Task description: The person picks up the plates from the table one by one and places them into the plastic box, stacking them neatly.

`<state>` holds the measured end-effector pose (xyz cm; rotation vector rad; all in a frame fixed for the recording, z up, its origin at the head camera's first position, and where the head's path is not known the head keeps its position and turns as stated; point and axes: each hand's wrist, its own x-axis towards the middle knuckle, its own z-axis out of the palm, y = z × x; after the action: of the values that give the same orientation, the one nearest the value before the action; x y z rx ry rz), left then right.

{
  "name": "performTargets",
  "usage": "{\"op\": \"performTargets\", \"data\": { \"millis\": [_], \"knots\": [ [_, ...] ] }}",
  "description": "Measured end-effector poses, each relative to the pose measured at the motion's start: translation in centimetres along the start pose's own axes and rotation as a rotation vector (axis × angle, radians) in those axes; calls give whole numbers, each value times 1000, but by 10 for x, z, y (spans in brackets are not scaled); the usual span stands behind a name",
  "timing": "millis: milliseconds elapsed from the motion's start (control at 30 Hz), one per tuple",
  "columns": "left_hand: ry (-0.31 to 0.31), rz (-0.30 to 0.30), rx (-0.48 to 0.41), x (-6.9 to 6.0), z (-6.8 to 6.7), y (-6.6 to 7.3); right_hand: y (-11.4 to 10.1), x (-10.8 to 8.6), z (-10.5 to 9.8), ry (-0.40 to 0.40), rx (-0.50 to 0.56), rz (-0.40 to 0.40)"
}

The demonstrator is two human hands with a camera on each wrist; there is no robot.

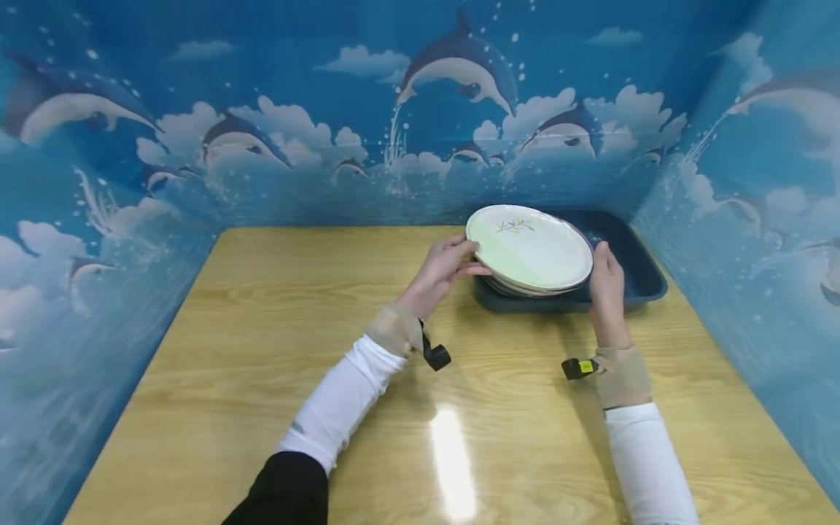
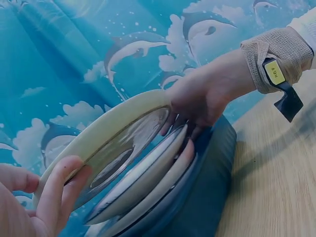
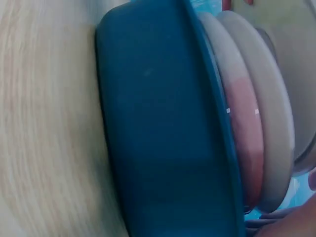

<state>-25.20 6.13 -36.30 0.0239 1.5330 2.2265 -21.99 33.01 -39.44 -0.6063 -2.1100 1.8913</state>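
A white plate (image 1: pixel 533 244) with a pale green section and a small leaf sprig tilts above a dark blue tub (image 1: pixel 642 266). My left hand (image 1: pixel 442 268) pinches its left rim, the fingers beneath it in the left wrist view. At the opposite rim, my right hand (image 1: pixel 607 281) holds the plate's edge, with fingers reaching under it. Below, apart from the held plate, a pale plate (image 2: pixel 140 175) and a partly pink plate (image 3: pixel 245 128) lean in the tub. How many more lie under them is hidden.
The tub stands at the back right of a wooden table (image 1: pixel 262 328), close to the dolphin-printed curtain (image 1: pixel 315 160) behind and at the right side. A bright light reflection lies on the table's front part.
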Motion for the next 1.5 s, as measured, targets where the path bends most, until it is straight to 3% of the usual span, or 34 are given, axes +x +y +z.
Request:
{"op": "performTargets", "data": {
  "millis": [400, 600, 900, 1067, 1200, 1367, 1500],
  "knots": [
    [20, -8, -23, 7, 5, -15, 7, -8, 5, 24, 32, -23],
    [-20, -39, -13, 9, 3, -15, 9, -9, 6, 32, 57, -53],
    [-107, -52, 209, 21, -1, -22, 10, -7, 2, 42, 52, -51],
    [-66, 8, 211, 26, 0, -30, 10, -6, 5, 58, 94, -27],
    [-27, 56, 217, 26, -3, -33, 8, -5, 10, 24, 106, -24],
    [-23, 81, 221, 25, -9, -34, 7, -2, 13, -38, 95, -23],
    [-22, 88, 275, 20, -17, -30, 6, 0, 14, -57, 98, -3]
  ]
}}
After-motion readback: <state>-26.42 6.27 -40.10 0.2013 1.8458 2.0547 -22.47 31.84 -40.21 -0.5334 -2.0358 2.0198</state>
